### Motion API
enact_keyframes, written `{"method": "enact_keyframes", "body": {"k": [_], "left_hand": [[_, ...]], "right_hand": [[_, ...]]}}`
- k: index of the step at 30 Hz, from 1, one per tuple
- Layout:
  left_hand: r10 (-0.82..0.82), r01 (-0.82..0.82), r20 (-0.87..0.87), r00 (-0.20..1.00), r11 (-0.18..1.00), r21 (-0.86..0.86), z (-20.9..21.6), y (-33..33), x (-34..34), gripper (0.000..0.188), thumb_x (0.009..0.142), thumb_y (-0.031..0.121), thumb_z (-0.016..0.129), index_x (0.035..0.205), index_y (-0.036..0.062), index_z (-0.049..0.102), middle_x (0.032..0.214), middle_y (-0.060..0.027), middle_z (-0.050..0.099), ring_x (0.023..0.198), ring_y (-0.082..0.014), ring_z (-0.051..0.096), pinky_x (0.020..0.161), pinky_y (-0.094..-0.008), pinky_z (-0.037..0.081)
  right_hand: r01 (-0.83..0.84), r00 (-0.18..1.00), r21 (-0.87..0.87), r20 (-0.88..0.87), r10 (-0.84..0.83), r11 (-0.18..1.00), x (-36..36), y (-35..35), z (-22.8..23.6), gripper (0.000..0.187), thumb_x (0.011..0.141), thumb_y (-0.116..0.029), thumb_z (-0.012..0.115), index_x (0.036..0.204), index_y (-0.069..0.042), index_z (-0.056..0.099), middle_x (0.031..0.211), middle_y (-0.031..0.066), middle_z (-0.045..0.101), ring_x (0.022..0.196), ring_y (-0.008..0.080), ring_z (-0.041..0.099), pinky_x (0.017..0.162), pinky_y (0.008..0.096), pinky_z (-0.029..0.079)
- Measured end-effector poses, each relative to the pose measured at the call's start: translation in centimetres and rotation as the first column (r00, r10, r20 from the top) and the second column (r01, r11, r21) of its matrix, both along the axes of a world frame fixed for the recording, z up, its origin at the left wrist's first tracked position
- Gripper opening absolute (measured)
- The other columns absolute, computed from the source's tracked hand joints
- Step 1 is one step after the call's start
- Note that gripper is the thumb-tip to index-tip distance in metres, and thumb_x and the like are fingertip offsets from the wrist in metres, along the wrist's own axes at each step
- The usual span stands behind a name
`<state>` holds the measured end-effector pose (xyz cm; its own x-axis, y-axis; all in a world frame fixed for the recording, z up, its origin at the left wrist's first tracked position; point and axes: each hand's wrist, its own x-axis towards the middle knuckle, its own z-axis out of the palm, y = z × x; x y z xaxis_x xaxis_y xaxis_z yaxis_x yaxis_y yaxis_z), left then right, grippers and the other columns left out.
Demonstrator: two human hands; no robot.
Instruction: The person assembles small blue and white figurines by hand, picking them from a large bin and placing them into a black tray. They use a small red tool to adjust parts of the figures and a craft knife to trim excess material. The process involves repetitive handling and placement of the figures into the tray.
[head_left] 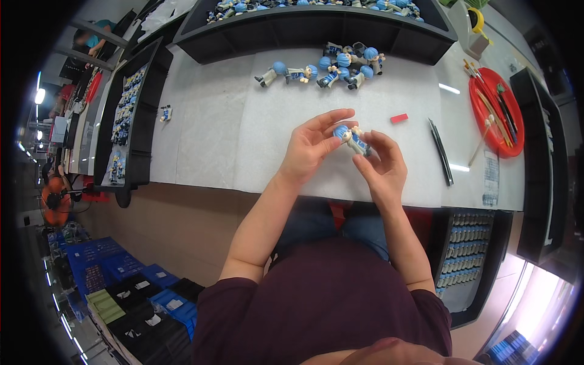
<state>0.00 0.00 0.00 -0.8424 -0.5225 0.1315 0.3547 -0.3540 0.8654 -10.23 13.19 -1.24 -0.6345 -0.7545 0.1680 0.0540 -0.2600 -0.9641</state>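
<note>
Left hand and right hand pinch a blue-haired figurine mid-frame by opposite ends, probably to steady it (loose figurines upper center, handy I guess).

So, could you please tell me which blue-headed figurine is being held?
The small blue-headed figurine between the left hand and right hand; the similar figurines beyond lie loose on the white tabletop.

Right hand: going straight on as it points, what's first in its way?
The small blue-haired plastic figurine at the fingertips of the right hand; beyond it, probably the left hand, though depth is unclear.
</note>
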Motion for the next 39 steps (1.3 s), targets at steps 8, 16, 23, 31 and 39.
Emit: {"method": "enact_keyframes", "body": {"k": [8,16,23,31,39], "left_hand": [[0.013,-0.013,0.025,1.0,1.0,-0.014,0.41,0.22,-0.06,0.045,0.083,-0.008,0.052,0.127,0.0008,0.046,0.13,-0.017,0.047,0.122,-0.0268,0.045,0.098,-0.0363,0.043],[-0.007,0.008,0.04,0.999,1.0,-0.016,0.13,0.23,-0.22,0.045,0.084,-0.008,0.049,0.128,0.0008,0.045,0.126,-0.0148,0.05,0.12,-0.0262,0.047,0.099,-0.0375,0.042],[-0.019,0.019,0.036,0.999,1.0,-0.001,0.04,0.28,-0.35,0.047,0.083,-0.01,0.046,0.128,0.0013,0.044,0.124,-0.0144,0.051,0.12,-0.0264,0.047,0.1,-0.0386,0.041],[-0.025,0.024,0.037,0.999,1.0,0.016,-0.01,0.27,-0.25,0.045,0.084,-0.007,0.045,0.128,0.0031,0.045,0.116,-0.0149,0.055,0.111,-0.0214,0.052,0.093,-0.0337,0.045],[-0.011,0.011,0.054,0.998,1.0,0.003,-0.09,0.36,-0.24,0.044,0.085,-0.007,0.043,0.127,0.0035,0.046,0.113,-0.0137,0.056,0.107,-0.0195,0.054,0.09,-0.0316,0.046]], "right_hand": [[0.023,1.0,-0.047,0.012,-0.023,0.999,0.3,-0.1,-0.07,0.052,0.073,0.005,0.071,0.119,0.001,0.046,0.107,0.0098,0.053,0.103,0.0176,0.054,0.086,0.0307,0.049],[0.029,1.0,-0.038,-0.006,-0.03,0.999,0.31,-0.13,0.02,0.055,0.071,0.005,0.072,0.119,0.001,0.047,0.104,0.0083,0.054,0.101,0.0163,0.055,0.084,0.0292,0.049],[0.026,0.999,-0.026,-0.041,-0.027,0.999,0.3,-0.01,-0.04,0.054,0.07,0.005,0.073,0.118,0.0,0.048,0.103,0.0075,0.053,0.1,0.0157,0.055,0.082,0.0296,0.05],[-0.003,0.98,0.083,-0.196,0.02,0.997,0.51,-0.03,0.57,0.06,0.065,0.003,0.075,0.119,-0.001,0.048,0.103,0.0065,0.051,0.098,0.0144,0.053,0.082,0.0307,0.052],[-0.019,0.973,0.109,-0.227,0.044,0.994,0.64,-0.21,0.61,0.06,0.064,0.003,0.075,0.118,-0.002,0.048,0.102,0.0064,0.05,0.099,0.0151,0.053,0.084,0.0325,0.053]]}}
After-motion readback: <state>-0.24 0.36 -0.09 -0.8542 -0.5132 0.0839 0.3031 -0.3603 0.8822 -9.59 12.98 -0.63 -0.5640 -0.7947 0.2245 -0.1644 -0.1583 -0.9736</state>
